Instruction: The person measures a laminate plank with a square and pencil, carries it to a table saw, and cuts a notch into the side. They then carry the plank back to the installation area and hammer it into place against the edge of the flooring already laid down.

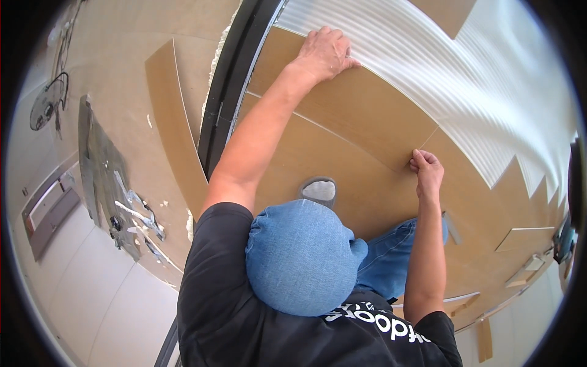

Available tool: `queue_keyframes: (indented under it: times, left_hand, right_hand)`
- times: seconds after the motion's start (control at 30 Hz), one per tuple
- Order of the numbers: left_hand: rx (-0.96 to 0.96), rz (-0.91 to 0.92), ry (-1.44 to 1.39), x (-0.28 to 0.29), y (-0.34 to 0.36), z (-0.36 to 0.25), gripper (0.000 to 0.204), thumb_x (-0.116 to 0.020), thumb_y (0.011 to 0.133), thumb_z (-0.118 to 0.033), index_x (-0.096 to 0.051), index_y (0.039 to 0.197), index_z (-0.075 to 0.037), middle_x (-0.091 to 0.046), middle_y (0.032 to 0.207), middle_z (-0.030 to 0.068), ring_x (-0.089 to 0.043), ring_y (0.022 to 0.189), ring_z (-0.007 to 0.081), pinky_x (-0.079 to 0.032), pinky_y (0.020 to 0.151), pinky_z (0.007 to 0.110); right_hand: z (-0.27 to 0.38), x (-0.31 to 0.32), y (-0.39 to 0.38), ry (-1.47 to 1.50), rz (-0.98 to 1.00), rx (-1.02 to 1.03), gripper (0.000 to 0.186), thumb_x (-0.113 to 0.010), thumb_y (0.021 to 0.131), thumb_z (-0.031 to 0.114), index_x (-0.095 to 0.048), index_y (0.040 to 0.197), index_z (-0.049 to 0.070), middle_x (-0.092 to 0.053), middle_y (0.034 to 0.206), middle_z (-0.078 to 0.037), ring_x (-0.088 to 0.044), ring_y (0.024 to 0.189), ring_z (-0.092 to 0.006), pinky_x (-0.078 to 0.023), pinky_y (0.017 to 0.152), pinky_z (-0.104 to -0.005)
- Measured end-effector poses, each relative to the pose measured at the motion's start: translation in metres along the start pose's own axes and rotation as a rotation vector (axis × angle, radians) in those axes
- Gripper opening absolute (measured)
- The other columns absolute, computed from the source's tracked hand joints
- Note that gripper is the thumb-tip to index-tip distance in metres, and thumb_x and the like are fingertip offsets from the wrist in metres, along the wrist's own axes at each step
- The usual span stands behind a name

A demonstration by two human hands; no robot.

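A wood-coloured floor plank (361, 101) lies ahead of me, with a thin pale gap along part of its near edge. My left hand (325, 54) is at its far edge near the dark frame, fingers bent over the edge and thumb against it. Farther right, my right hand (427, 173) is closed in a pinch above the boards, close to a plank joint. Whatever its fingertips hold, if anything, is too small to make out. Laid planks (287, 144) run under my shoe (318, 191) and knee.
Ribbed white underlay (422, 67) spreads beyond the planks, with a loose board (449, 12) on it. At left, a dark door track (229, 85) divides off a dusty floor holding a leaning plank (174, 122), a grey sheet with tools (113, 177) and a cable. Cut pieces (526, 238) lie right.
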State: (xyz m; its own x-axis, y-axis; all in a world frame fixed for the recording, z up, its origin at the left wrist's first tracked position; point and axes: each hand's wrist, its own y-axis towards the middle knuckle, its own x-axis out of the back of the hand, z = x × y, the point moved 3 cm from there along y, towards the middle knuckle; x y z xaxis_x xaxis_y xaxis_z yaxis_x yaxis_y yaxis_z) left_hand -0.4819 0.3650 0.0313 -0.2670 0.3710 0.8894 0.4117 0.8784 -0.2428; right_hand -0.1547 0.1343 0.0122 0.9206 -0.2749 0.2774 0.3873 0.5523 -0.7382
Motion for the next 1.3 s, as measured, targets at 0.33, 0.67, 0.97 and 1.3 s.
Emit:
queue_keyframes:
  times: [0.33,0.67,0.97,1.3]
  left_hand:
    - [-0.092,0.068,-0.063,-0.002,0.016,-0.006,0.042,-0.060,0.095,-0.052,-0.066,0.095,-0.010,-0.071,0.083,0.0170,-0.067,0.083,0.0423,-0.052,0.073,0.051]
    - [-0.081,0.134,0.137,0.012,0.023,-0.045,0.045,-0.057,0.097,-0.055,-0.071,0.091,-0.013,-0.072,0.082,0.0112,-0.067,0.083,0.0367,-0.051,0.073,0.046]
    - [-0.045,0.129,0.109,0.008,0.021,-0.031,0.045,-0.055,0.097,-0.057,-0.072,0.095,-0.016,-0.071,0.082,0.0102,-0.067,0.084,0.0363,-0.051,0.073,0.045]
    - [-0.077,0.121,0.154,0.013,0.018,-0.036,0.045,-0.052,0.099,-0.057,-0.071,0.094,-0.016,-0.072,0.083,0.0103,-0.067,0.084,0.0364,-0.052,0.072,0.045]
  right_hand:
    - [-0.005,0.002,-0.001,0.172,-0.028,0.039,0.018,-0.072,0.093,0.016,-0.072,0.097,-0.002,-0.067,0.084,-0.004,-0.060,0.073,-0.0109,-0.050,0.067,-0.0254]
    - [0.002,0.006,-0.012,-0.125,-0.216,0.106,0.020,-0.072,0.088,0.020,-0.076,0.098,0.004,-0.075,0.090,-0.013,-0.071,0.083,-0.0229,-0.056,0.079,-0.0345]
    - [0.008,0.004,-0.008,-0.304,-0.161,0.123,0.019,-0.074,0.087,0.023,-0.074,0.093,0.005,-0.075,0.087,-0.013,-0.071,0.081,-0.0258,-0.056,0.077,-0.0374]
    - [0.010,0.004,-0.008,-0.379,-0.144,0.080,0.021,-0.076,0.086,0.026,-0.075,0.093,0.007,-0.075,0.086,-0.011,-0.071,0.081,-0.0246,-0.055,0.077,-0.0372]
